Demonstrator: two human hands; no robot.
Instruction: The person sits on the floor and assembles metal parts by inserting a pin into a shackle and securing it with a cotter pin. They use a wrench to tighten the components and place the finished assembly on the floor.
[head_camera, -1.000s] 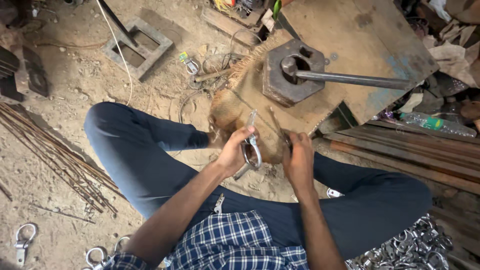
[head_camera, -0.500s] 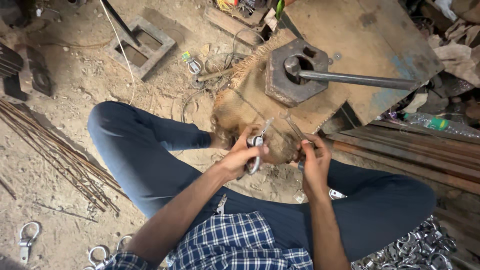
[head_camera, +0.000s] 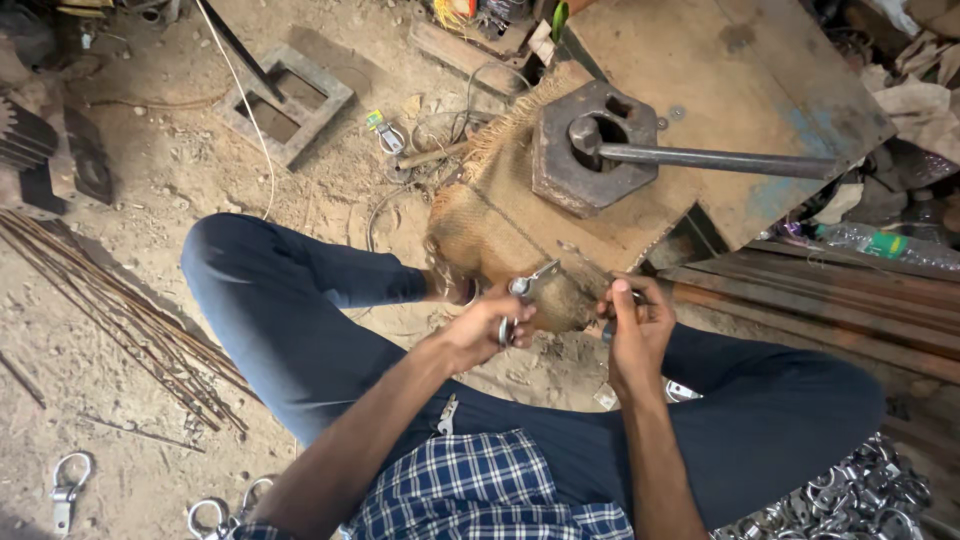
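A: What is nearest, down by the knees?

B: A heap of shiny metal snap hooks (head_camera: 860, 495) is lying loose on the ground at the right knee, and 3 or so more finished hooks (head_camera: 70, 485) are lying scattered at the left. None of them is sitting in a bin or tray.

A: And the hands?

B: The left hand (head_camera: 485, 330) is closing around 1 metal snap hook (head_camera: 520, 300), its bright tip sticking out above the fingers. The right hand (head_camera: 632, 325) is pinching something small and dark just beside it, possibly a pin or a small part; I cannot tell what it is.

A: Which step would you judge this to be?

B: It looks like an assembly step: the 2 hands are sitting close together in front of the burlap-covered block (head_camera: 500, 245), as if fitting a part. The next move, I would guess, calls for careful alignment of that small piece with the hook.

A: Farther out?

B: A heavy hexagonal iron die (head_camera: 585, 150) is sitting on the wooden bench (head_camera: 760, 70), with a long steel bar (head_camera: 720, 160) resting in its hole. A square metal frame (head_camera: 285, 100) is lying on the dirt with nothing inside it, and thin rods (head_camera: 110, 310) are lying bundled at the left.
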